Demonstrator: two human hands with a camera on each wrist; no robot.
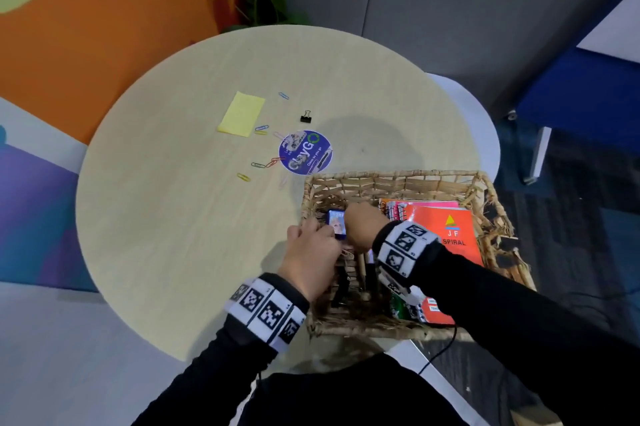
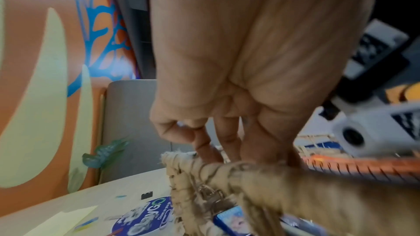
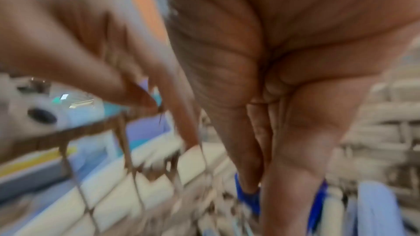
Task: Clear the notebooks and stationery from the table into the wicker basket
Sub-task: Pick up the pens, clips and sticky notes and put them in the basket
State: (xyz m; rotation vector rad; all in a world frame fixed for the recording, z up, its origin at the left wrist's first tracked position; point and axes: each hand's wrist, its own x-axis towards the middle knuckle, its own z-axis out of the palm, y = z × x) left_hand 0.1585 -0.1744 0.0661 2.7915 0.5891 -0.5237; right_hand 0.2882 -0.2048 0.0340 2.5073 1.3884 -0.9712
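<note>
The wicker basket [image 1: 398, 174] stands at the table's front right and holds an orange spiral notebook [image 1: 446, 228] on other notebooks, with pens in its left part. Both hands are at the basket's left end. My right hand [image 1: 346, 218] pinches a small blue box [image 1: 337, 223] with a picture on its lid, just inside the left rim; in the blurred right wrist view, thumb and fingers [image 3: 268, 186] clamp the blue box [image 3: 248, 198]. My left hand [image 1: 320, 230] reaches over the rim [image 2: 250, 170] with fingers [image 2: 227, 141] pointing down, holding nothing that I can see; their tips are hidden.
On the round table lie a yellow sticky pad [image 1: 241, 114], a black binder clip [image 1: 305, 117], several coloured paper clips [image 1: 258, 165] and a round blue sticker [image 1: 305, 152]. A white chair [image 1: 485, 135] stands behind the basket. The basket overhangs the table's near edge.
</note>
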